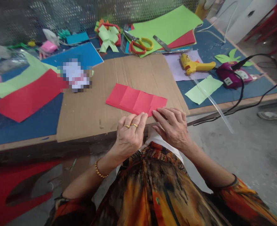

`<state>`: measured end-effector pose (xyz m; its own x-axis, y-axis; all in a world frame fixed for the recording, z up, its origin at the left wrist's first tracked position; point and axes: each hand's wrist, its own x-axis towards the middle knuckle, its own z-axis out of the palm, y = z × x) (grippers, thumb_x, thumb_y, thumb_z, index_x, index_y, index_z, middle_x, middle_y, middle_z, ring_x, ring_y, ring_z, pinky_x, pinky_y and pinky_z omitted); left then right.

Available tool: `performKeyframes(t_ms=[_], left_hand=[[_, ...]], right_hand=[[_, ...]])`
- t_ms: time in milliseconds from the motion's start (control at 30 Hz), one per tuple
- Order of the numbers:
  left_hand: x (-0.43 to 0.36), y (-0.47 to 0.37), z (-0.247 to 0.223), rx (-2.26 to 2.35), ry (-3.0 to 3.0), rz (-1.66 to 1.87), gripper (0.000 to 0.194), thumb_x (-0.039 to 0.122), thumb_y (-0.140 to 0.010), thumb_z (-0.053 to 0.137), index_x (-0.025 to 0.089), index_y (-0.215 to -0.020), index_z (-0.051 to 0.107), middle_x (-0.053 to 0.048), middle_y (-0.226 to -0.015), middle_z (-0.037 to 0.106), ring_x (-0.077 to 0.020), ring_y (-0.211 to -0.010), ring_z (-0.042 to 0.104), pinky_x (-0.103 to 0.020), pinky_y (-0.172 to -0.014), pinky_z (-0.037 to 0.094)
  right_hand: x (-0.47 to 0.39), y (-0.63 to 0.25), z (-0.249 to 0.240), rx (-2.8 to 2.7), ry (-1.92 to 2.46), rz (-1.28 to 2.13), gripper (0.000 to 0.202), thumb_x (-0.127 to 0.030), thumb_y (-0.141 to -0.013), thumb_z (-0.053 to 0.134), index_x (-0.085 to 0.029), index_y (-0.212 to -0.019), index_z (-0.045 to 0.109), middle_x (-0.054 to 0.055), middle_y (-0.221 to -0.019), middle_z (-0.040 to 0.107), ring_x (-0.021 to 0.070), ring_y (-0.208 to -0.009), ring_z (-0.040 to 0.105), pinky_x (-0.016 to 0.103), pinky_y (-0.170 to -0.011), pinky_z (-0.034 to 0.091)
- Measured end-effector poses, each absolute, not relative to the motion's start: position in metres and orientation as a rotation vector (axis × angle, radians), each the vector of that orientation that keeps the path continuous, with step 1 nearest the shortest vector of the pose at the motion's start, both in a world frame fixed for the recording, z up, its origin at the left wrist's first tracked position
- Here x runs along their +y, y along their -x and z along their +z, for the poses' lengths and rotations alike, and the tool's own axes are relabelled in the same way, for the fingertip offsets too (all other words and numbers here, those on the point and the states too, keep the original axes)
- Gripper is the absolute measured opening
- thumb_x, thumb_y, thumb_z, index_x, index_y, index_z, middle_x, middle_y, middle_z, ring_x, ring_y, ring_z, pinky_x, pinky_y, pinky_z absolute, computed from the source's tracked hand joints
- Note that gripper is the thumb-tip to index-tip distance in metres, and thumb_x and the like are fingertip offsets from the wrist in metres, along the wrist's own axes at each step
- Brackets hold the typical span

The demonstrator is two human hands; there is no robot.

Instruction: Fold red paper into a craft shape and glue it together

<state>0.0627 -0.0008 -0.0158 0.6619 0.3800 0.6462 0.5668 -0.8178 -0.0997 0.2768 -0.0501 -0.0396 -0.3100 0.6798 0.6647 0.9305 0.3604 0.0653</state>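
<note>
A strip of red paper [134,99] with several parallel creases lies on the brown cardboard. My left hand [131,133], two rings on its fingers, has its fingers closed together at the strip's near edge; the thumb is hidden below. At the near right corner, where the paper looks folded over, my right hand [172,125] presses its bent fingertips on the strip, the thumb showing beneath. Both hands rest close together at the front of the table.
Under the strip is a cardboard sheet [82,116]. To the right are a yellow glue gun [196,66] with a clear glue stick, a pale green paper piece [204,89] and a purple power socket [234,75] with black cables. Scissors [139,45] and green sheets [169,26] lie behind.
</note>
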Motion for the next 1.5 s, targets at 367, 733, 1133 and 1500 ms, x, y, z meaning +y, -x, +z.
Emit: performKeyframes(t_ms=[367,733,1133,1500], left_hand=[[-0.001,-0.059,-0.018,-0.706,2.611,-0.91,0.035,0.01,-0.101,0.056,0.0,-0.131,0.071,-0.018,-0.127,0.082,-0.0269,-0.111,0.071,-0.042,-0.099,0.043],[-0.002,-0.054,-0.023,-0.745,2.665,-0.837,0.047,0.012,-0.103,0.052,0.005,-0.148,0.064,-0.017,-0.137,0.078,-0.0252,-0.121,0.068,-0.041,-0.101,0.041],[0.0,-0.056,-0.017,-0.71,2.62,-0.821,0.039,0.01,-0.105,0.05,0.002,-0.139,0.067,-0.014,-0.132,0.081,-0.023,-0.117,0.068,-0.039,-0.097,0.042],[0.0,-0.055,-0.022,-0.709,2.628,-0.86,0.048,0.01,-0.102,0.054,-0.001,-0.148,0.06,-0.018,-0.129,0.08,-0.0237,-0.118,0.068,-0.04,-0.099,0.041]], right_hand=[[-0.049,-0.274,-0.04,-2.058,1.389,-0.605,0.041,-0.037,-0.106,0.065,-0.015,-0.14,0.064,0.016,-0.127,0.075,0.0259,-0.123,0.061,0.041,-0.109,0.042],[-0.051,-0.275,-0.05,-2.051,1.482,-0.534,0.052,-0.039,-0.104,0.065,-0.025,-0.154,0.057,0.014,-0.137,0.071,0.0301,-0.128,0.061,0.046,-0.108,0.041],[-0.05,-0.272,-0.05,-2.013,1.453,-0.547,0.051,-0.034,-0.102,0.068,-0.024,-0.152,0.057,0.014,-0.138,0.069,0.0292,-0.129,0.058,0.043,-0.107,0.041],[-0.052,-0.271,-0.048,-2.006,1.46,-0.488,0.062,-0.04,-0.104,0.064,-0.027,-0.162,0.047,0.015,-0.14,0.068,0.0315,-0.129,0.06,0.046,-0.106,0.042]])
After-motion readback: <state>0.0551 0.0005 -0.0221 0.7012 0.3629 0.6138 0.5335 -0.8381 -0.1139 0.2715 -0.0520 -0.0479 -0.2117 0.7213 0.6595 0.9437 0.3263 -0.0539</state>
